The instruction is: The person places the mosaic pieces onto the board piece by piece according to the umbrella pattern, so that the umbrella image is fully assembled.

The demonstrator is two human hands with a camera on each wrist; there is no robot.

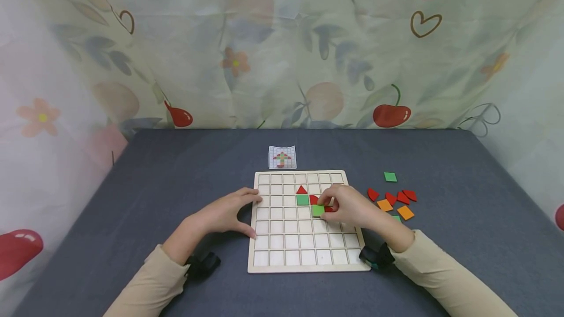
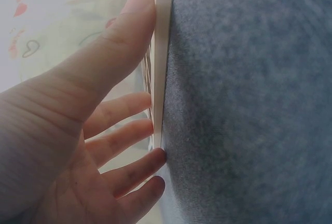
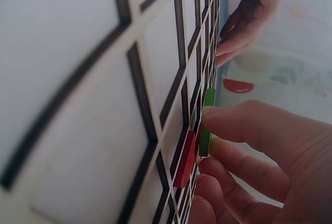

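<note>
A wooden grid board [image 1: 291, 229] lies flat on the table. My right hand [image 1: 350, 204] pinches a green square tile [image 1: 317, 211] just over the board's cells; in the right wrist view the green tile [image 3: 207, 123] stands edge-on between thumb and finger. Near it a red tile [image 3: 185, 162] sits on the grid. Within the grid are a red triangle [image 1: 301, 190], a green square [image 1: 302, 200] below it and a red piece [image 1: 314, 199], partly hidden by my right hand. My left hand [image 1: 224, 212] rests at the board's left edge, fingers spread; the board's side [image 2: 162, 53] shows in the left wrist view.
Beyond the board lies a small pattern card [image 1: 282, 157] with a coloured figure on a grid. To the right are loose tiles: a green one [image 1: 390, 177], several red ones [image 1: 403, 197] and orange squares [image 1: 405, 213]. Another green tile [image 1: 397, 218] is partly behind my right forearm.
</note>
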